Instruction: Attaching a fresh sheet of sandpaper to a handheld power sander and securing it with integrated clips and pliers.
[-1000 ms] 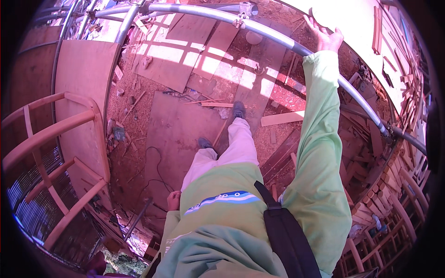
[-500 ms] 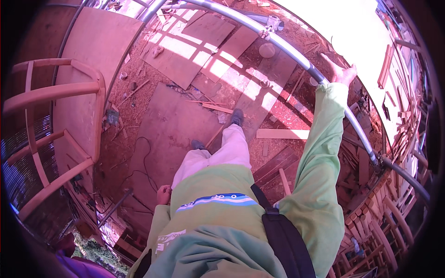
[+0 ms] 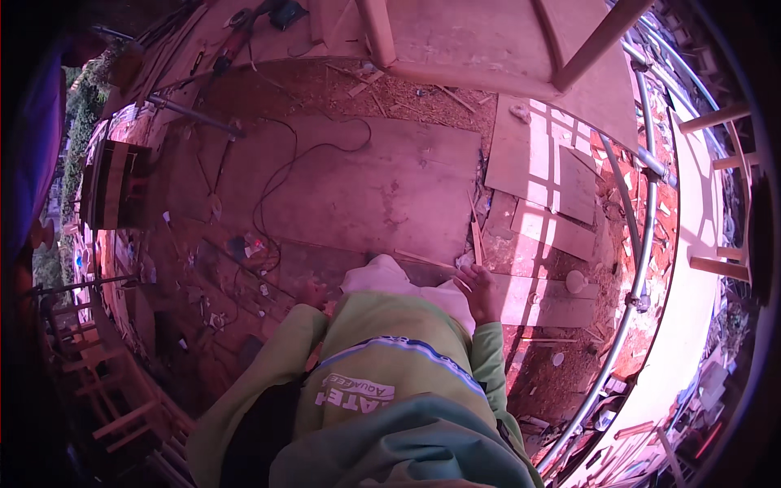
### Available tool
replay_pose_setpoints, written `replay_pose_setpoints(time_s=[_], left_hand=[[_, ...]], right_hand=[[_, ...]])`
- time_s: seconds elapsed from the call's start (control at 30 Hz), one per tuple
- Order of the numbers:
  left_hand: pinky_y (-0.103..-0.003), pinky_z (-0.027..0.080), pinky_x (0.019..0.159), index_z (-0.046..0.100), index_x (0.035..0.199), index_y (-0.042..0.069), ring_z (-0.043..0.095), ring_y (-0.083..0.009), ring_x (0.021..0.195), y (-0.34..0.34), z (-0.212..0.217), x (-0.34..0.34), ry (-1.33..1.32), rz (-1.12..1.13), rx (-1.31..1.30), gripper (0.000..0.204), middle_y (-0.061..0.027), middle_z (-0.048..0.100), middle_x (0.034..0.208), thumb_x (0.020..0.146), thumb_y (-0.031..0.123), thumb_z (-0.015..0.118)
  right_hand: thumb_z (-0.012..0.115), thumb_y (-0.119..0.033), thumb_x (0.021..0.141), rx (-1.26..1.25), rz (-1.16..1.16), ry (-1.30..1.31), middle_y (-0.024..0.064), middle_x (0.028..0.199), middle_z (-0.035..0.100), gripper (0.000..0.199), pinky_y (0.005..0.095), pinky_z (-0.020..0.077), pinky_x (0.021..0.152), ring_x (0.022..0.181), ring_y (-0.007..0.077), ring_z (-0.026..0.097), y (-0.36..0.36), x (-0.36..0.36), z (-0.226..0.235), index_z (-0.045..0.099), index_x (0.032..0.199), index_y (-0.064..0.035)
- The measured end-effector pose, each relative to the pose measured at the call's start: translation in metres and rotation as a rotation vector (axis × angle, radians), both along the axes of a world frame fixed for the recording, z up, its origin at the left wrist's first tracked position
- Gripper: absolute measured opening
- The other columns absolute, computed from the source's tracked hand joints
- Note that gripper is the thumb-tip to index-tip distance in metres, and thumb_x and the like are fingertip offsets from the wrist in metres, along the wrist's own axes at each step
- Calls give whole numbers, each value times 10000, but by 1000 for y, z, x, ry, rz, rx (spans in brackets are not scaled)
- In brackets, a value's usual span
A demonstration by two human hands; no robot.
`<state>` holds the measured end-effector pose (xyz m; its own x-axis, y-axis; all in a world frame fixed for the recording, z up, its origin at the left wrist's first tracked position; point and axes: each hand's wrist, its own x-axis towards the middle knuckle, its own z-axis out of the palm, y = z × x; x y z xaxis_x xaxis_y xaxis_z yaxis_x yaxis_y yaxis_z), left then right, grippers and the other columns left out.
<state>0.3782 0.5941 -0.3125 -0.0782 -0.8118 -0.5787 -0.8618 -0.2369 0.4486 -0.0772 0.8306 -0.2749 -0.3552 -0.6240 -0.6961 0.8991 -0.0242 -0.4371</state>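
Note:
My right hand (image 3: 480, 294) hangs beside my right thigh with its fingers apart and nothing in it. My left hand (image 3: 311, 293) hangs low by my left hip; it is dim and smeared, so its fingers cannot be made out. Neither hand touches any object that I can see. In front of me a large flat board (image 3: 382, 175) lies on the floor, with a dark cable (image 3: 297, 154) looping over its left part. Thin wood strips (image 3: 477, 232) lie at its right edge, close to my right hand.
A wooden chair frame (image 3: 476, 80) stands on a tabletop (image 3: 464, 37) ahead. A metal pipe (image 3: 648, 220) runs along the right, before a pale sunlit panel (image 3: 691, 203). Scraps litter the floor; a metal bar (image 3: 195, 114) juts in at left. Wooden frames (image 3: 122, 407) stand lower left.
My body and view have turned left, bringing the tabletop with the chair frame ahead. My right hand has come away from the metal pipe and down to my side.

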Motion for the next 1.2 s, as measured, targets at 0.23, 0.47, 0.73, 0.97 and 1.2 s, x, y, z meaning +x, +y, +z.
replay_pose_setpoints(time_s=[0.23,0.47,0.73,0.97,1.2], left_hand=[[-493,565,691,684,967,47,724,-305,648,14,-67,170,-263,448,-214,286,-143,732,751,974,316,589],[-378,572,761,651,1009,8,708,-211,866,-96,-19,107,399,652,-301,194,-149,700,884,993,202,646],[-438,531,987,657,1218,11,622,-390,1191,-285,240,-133,577,-200,-802,237,-207,673,1219,1011,126,636],[-447,562,935,663,1149,-28,680,-408,1094,-422,211,-92,356,-140,-717,202,-229,691,1223,999,107,656],[-392,597,875,653,1146,-39,723,-357,1024,-496,244,-109,479,-19,-647,170,-225,702,1190,1017,72,642]], right_hand=[[680,-331,1040,110,414,461,137,1261,647,519,413,586,914,1145,286,678,-192,56,77,566,1391,33],[618,-440,1066,48,463,286,196,1294,616,543,509,617,956,1182,368,677,-300,92,100,571,1305,45],[591,-496,1068,-352,626,-157,196,1413,582,616,578,509,1090,1304,375,599,-513,137,167,530,1404,17],[784,-432,957,73,171,1436,293,1494,405,862,480,502,1057,1306,376,550,-805,12,226,367,1519,71],[813,-659,767,653,547,1532,344,1536,366,1166,516,426,1167,1409,520,464,-972,-36,251,348,1583,32]])
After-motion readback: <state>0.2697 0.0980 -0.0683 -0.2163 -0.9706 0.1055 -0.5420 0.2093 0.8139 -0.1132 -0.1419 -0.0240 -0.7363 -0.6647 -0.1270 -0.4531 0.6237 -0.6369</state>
